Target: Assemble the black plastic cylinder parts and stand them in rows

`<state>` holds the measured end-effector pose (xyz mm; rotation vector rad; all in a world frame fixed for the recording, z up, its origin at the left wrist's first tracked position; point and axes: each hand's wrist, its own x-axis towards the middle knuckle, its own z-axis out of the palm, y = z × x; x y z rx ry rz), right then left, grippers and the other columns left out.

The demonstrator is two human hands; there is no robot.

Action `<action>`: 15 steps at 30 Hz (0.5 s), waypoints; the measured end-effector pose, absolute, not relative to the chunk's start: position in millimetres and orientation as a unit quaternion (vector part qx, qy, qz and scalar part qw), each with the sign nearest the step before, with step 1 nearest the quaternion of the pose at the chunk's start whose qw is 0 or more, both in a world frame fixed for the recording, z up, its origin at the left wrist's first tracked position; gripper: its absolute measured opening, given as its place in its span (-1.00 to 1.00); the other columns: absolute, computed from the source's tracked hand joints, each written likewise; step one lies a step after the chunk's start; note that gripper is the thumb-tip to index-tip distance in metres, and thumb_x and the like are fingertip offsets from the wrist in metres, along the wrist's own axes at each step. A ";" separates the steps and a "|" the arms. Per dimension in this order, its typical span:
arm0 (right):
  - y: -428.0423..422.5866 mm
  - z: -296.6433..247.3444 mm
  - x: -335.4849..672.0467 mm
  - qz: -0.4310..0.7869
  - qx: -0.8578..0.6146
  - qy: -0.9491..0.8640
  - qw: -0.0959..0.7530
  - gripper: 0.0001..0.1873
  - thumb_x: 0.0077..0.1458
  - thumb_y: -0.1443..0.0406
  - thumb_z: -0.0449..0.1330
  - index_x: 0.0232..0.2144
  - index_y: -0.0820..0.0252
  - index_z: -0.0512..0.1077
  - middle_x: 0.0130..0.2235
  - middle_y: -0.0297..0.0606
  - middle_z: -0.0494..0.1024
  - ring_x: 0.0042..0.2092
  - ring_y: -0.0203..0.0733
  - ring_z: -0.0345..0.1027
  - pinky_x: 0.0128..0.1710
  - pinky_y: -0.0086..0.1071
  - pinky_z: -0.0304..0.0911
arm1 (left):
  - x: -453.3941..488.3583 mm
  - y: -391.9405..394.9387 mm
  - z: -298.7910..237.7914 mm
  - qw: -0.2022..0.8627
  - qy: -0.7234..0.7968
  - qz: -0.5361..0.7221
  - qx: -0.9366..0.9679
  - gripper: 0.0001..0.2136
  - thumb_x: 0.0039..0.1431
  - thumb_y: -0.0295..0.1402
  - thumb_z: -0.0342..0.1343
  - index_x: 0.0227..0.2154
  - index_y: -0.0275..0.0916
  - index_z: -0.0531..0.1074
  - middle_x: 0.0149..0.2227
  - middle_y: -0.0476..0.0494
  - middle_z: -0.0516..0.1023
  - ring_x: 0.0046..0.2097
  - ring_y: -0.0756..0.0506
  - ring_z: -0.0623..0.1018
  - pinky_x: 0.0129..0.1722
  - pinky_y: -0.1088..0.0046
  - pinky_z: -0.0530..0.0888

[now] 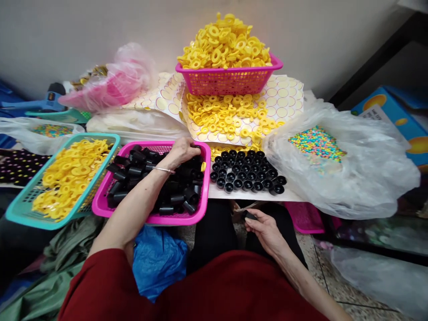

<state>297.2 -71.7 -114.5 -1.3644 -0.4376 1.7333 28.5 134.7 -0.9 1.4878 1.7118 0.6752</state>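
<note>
1. Right hand: fingers closed on one black cap, above the lap.
2. Left hand: fingers buried among loose caps in the pink basket; whether it grasps one cannot be told.
3. Cap probably light, stiff, smooth; best pinched across its side wall.
4. Just beside the basket: upright caps.

Basket of caps sits front centre; left hand lies in it at its far rim. Basket of rings stands beside it, left. Upright caps stand on the table to its right, bag of beads further right. Loose rings lie behind, heaped basket above them. Right hand, single cap in it, sits below the table edge.
</note>
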 end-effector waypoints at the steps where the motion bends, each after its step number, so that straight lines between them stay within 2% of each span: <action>1: -72.2 -115.0 298.3 0.695 -0.546 -0.174 0.434 -0.52 -0.44 0.24 0.55 -0.37 0.21 0.56 -0.55 -0.39 0.48 -0.51 -0.35 0.27 -0.46 -0.41 0.19 | 23.4 133.7 2.1 0.393 0.676 0.273 0.561 -0.87 -0.26 -0.37 0.25 -0.62 -0.35 0.47 -0.68 -0.03 0.33 -0.52 -0.01 0.32 -0.50 0.48 0.24; 4: -72.3 -116.3 299.7 0.700 -0.540 -0.170 0.435 -0.52 -0.45 0.24 0.55 -0.36 0.21 0.56 -0.53 -0.40 0.49 -0.51 -0.37 0.27 -0.45 -0.42 0.20 | 2.8 129.4 13.6 0.517 0.653 0.318 0.454 -0.84 -0.15 -0.33 0.16 -0.55 -0.36 0.47 -0.61 -0.12 0.47 -0.53 -0.04 0.44 -0.51 0.50 0.34; 7: -71.1 -117.3 297.8 0.709 -0.537 -0.172 0.424 -0.52 -0.44 0.24 0.55 -0.36 0.22 0.56 -0.54 -0.40 0.48 -0.51 -0.37 0.27 -0.46 -0.43 0.20 | -15.2 122.9 21.9 0.608 0.622 0.341 0.355 -0.87 -0.10 -0.36 0.10 -0.57 -0.34 0.46 -0.62 -0.17 0.49 -0.53 -0.08 0.50 -0.53 0.50 0.39; 15: -68.8 -117.7 292.9 0.717 -0.529 -0.191 0.413 -0.53 -0.41 0.25 0.53 -0.35 0.23 0.54 -0.56 -0.40 0.47 -0.53 -0.38 0.26 -0.47 -0.43 0.18 | -26.8 111.3 25.5 0.615 0.633 0.318 0.347 -0.80 -0.04 -0.30 0.02 -0.59 -0.31 0.45 -0.59 -0.23 0.52 -0.54 -0.09 0.49 -0.51 0.44 0.40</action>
